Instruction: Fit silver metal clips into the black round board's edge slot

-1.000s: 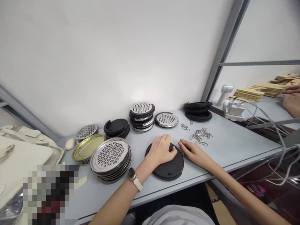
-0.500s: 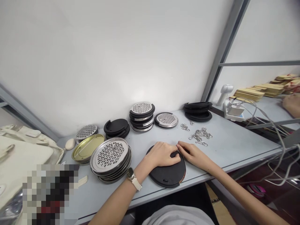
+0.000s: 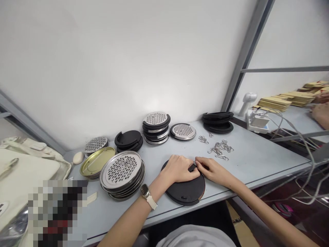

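Note:
A black round disc [image 3: 185, 192] with a small hole near its front edge lies on the table before me. My left hand [image 3: 181, 168], wearing a watch, is closed over its far part, fingers curled at the rim and thumb across the top. At the same far right rim, my right hand [image 3: 211, 169] pinches with thumb and forefinger. A tiny greyish bit shows by those fingertips, too small to name. Beyond the right hand lies a loose heap of metal clips [image 3: 221, 147]. Left of the disc stands a stack of round metal graters [image 3: 122, 171].
Gold-coloured round lids [image 3: 99, 161] sit at the left. Along the wall stand black holders [image 3: 128, 140], a pile of graters in black rims [image 3: 156, 119], a single grater [image 3: 183, 131] and more black rings [image 3: 218, 127]. White cables [image 3: 305, 137] hang at the right; another person's hand [image 3: 321, 114] is beyond.
The view has shifted slightly. Both hands stay at the disc's far rim, and a small greyish bit now shows by the right fingertips.

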Tool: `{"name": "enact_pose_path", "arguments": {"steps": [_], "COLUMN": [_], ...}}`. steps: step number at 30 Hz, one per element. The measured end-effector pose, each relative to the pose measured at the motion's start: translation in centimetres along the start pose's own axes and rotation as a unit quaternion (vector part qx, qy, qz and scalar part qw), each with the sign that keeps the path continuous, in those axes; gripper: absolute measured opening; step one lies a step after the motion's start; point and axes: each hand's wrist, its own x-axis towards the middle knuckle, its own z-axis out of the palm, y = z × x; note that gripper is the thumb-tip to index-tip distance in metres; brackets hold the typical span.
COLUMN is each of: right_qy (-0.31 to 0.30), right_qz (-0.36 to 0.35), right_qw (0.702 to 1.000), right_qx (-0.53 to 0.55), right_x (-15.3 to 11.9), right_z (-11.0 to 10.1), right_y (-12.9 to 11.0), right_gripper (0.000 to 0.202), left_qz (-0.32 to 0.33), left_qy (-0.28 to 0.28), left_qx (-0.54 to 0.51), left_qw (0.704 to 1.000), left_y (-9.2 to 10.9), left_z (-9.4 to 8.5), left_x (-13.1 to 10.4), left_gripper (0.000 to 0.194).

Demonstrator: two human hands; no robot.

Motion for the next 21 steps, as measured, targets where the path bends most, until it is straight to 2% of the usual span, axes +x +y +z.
{"name": "enact_pose_path", "arguments": {"steps": [12, 21], "right_qy": [-0.016, -0.028], "right_qz": [0.004, 0.005], "right_qw": [1.0, 0.999], "right_qx": [0.016, 0.034], "right_x": [0.02, 0.0], "right_z": [-0.1, -0.28], "right_y": [0.19, -0.07], "right_gripper": [0.027, 0.031], "left_qz": [-0.013, 0.032], "left_qy": [0.0, 0.007], "left_qx": [0.007, 0.021], "left_qw": [1.0, 0.999], "left_y": [0.33, 0.09], "left_z": [-0.42, -0.12], "left_x": [-0.06, -0.14], "left_gripper": [0.026, 0.028]}}
